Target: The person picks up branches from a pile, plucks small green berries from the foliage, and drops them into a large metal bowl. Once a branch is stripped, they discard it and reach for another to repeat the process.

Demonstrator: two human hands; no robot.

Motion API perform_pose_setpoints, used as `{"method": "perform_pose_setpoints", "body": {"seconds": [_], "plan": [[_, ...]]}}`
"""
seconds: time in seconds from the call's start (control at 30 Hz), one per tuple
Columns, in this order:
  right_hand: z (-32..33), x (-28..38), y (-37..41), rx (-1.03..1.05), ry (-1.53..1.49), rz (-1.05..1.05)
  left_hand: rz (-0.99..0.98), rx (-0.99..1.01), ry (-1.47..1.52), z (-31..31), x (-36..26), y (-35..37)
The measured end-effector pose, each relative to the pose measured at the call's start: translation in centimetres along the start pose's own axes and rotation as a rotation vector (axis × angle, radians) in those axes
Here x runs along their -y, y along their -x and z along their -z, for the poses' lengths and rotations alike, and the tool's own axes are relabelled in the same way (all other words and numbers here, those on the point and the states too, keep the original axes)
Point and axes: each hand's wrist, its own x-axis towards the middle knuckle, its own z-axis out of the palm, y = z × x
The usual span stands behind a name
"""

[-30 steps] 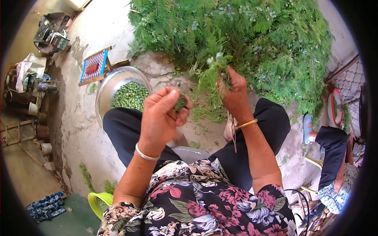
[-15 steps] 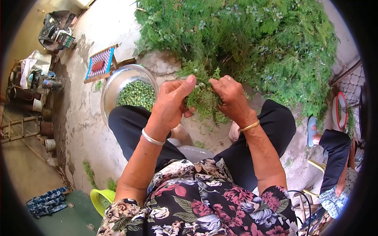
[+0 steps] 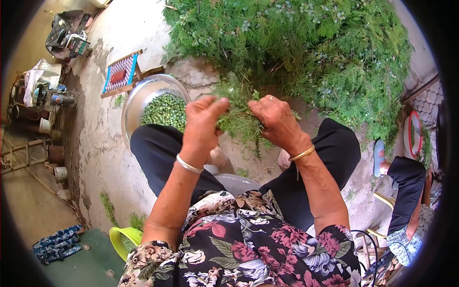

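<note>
Sprig (image 3: 239, 117) of feathery green, held in a two-handed grip above the person's knees.

Grip: the left hand (image 3: 201, 126) pinches the sprig's left side between thumb and fingertips, and the right hand (image 3: 275, 119) is curled closed on its right side, so both hands are fastened on the same sprig, which hangs between them clear of the ground. A silver bangle (image 3: 189, 164) sits on the left wrist and a gold bangle (image 3: 301, 153) on the right. Just beyond the left knee a metal bowl (image 3: 143, 91) holds small green berries (image 3: 165, 109); a woven stool (image 3: 120, 74) stands just beside the bowl's far rim. A large pile of cut greenery (image 3: 296, 52) covers the ground ahead of the hands. Another seated person (image 3: 406, 191) is partly visible at the right edge.
</note>
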Motion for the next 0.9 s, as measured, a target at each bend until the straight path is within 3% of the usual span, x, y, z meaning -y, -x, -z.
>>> {"method": "perform_pose_setpoints", "body": {"seconds": [0.03, 0.1, 0.17, 0.23, 0.27, 0.37, 0.43, 0.5, 0.57, 0.63, 0.77, 0.83, 0.87, 0.9], "plan": [[0.2, -0.2, 0.2, 0.009, 0.019, -0.023, 0.111, -0.146, 0.026, 0.4, -0.6, 0.0], [0.7, -0.7, 0.6, 0.017, 0.04, -0.046, 0.115, -0.095, 0.191, 4.5, 0.2, -1.8], [1.0, -1.1, 0.6, -0.103, 0.075, -0.041, 0.161, -0.035, 0.225, 6.3, 0.2, -2.0], [1.0, -1.1, 0.6, -0.104, 0.065, -0.036, 0.315, 0.188, 0.516, 6.8, 0.2, -1.5], [0.9, -1.1, 0.5, -0.12, 0.074, -0.021, 0.375, 0.183, 0.591, 6.2, 0.3, -1.0], [0.7, -1.0, 0.4, -0.157, 0.076, 0.01, 0.371, 0.126, 0.572, 3.4, 0.0, 0.8], [0.7, -1.0, 0.4, -0.181, 0.067, 0.023, 0.31, 0.152, 0.493, 2.6, 0.1, 1.5], [0.7, -0.9, 0.4, -0.174, 0.074, 0.018, 0.21, 0.197, 0.233, 1.6, -0.4, 2.2], [0.6, -1.0, 0.3, -0.169, 0.078, 0.02, 0.202, 0.162, 0.242, 1.0, -0.3, 2.3], [0.5, -1.0, 0.4, -0.164, 0.083, 0.02, 0.186, 0.266, 0.129, 1.0, -0.4, 2.3], [0.6, -0.9, 0.5, -0.151, 0.086, 0.023, 0.089, 0.1, 0.131, 0.6, -0.5, 2.0], [0.7, -0.9, 0.5, -0.144, 0.085, 0.02, 0.056, -0.109, 0.274, 2.2, -0.4, 1.0], [1.0, -1.0, 0.5, -0.161, 0.106, 0.013, 0.026, -0.089, 0.334, 3.8, -0.5, 0.5], [1.1, -1.1, 0.6, -0.176, 0.127, 0.008, 0.042, 0.101, 0.463, 6.2, -0.2, -0.4]]}}
